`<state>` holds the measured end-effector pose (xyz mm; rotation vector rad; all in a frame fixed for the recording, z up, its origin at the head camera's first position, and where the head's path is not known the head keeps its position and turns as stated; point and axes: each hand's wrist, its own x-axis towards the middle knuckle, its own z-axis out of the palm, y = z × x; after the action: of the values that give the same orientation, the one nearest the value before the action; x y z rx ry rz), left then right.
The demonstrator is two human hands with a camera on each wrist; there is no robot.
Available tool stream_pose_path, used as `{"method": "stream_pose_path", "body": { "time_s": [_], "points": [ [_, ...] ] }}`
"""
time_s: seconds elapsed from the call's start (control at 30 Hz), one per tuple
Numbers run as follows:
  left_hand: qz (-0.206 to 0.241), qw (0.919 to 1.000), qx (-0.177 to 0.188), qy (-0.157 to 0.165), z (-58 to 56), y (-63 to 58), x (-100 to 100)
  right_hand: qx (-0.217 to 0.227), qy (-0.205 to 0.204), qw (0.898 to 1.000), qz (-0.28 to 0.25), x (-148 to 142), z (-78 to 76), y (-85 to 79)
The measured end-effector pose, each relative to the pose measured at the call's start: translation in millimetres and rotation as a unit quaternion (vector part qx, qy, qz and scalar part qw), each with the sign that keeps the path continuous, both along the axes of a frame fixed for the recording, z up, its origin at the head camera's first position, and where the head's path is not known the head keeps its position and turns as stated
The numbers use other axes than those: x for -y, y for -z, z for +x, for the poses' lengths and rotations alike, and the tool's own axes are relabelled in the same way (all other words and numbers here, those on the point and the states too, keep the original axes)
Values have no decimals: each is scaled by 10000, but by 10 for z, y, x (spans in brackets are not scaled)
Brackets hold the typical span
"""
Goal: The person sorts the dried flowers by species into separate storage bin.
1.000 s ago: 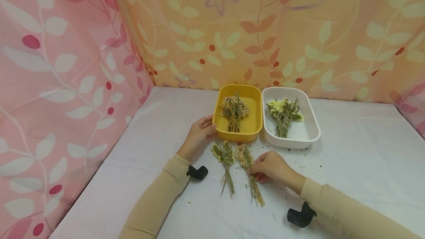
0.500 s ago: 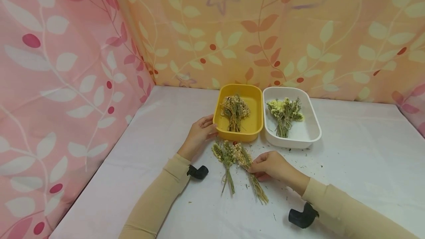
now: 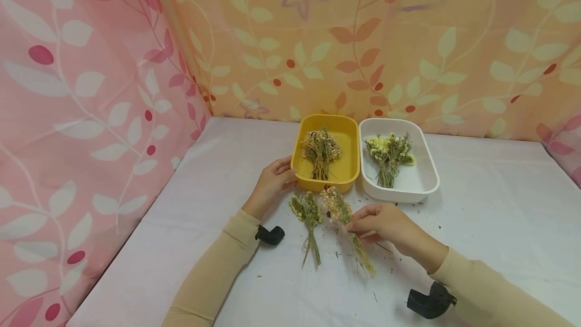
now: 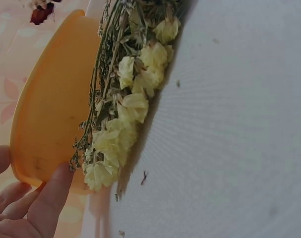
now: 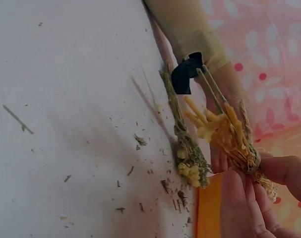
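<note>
My right hand [image 3: 388,228] pinches a tied bunch of dried flowers [image 3: 338,207] around its stems, its pale peach heads pointing toward the yellow tub [image 3: 349,184]. The right wrist view has the cut stem ends [image 5: 222,129] spreading up from between thumb and fingers. At the yellow tub's near-left corner rests my left hand [image 3: 272,185]; its fingers [image 4: 53,196] lie against the outer wall in the left wrist view. A second bunch, yellow-green [image 3: 308,213], lies on the white cloth between the hands, just in front of the tub.
A bunch of beige dried flowers [image 3: 321,153] lies in the yellow tub. Right beside it stands a white tub [image 3: 424,178] with yellow dried flowers [image 3: 388,158] inside. Plant crumbs [image 5: 139,140] litter the white cloth [image 3: 490,226]. Patterned curtains [image 3: 317,39] rise behind and left.
My right hand moves the pinched bunch slightly to the right and toward the tubs, apart from the yellow-green bunch. The left hand stays at the yellow tub's corner.
</note>
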<state>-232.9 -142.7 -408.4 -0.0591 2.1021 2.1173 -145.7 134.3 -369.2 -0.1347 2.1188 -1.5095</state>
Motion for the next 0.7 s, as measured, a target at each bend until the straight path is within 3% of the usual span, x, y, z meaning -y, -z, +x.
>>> {"method": "stream_pose_path", "body": {
  "time_s": [0.23,0.47,0.7],
  "points": [
    [-37,10000,53,-21,8,0,7,-140,-229,9995,-138,-71,-13,-178],
    [5,10000,45,35,4,3,7,-327,69,9992,-212,-184,-71,-362],
    [-25,10000,3,-25,10,3,4,-454,268,9984,-205,-302,-161,-445]
  ]
}}
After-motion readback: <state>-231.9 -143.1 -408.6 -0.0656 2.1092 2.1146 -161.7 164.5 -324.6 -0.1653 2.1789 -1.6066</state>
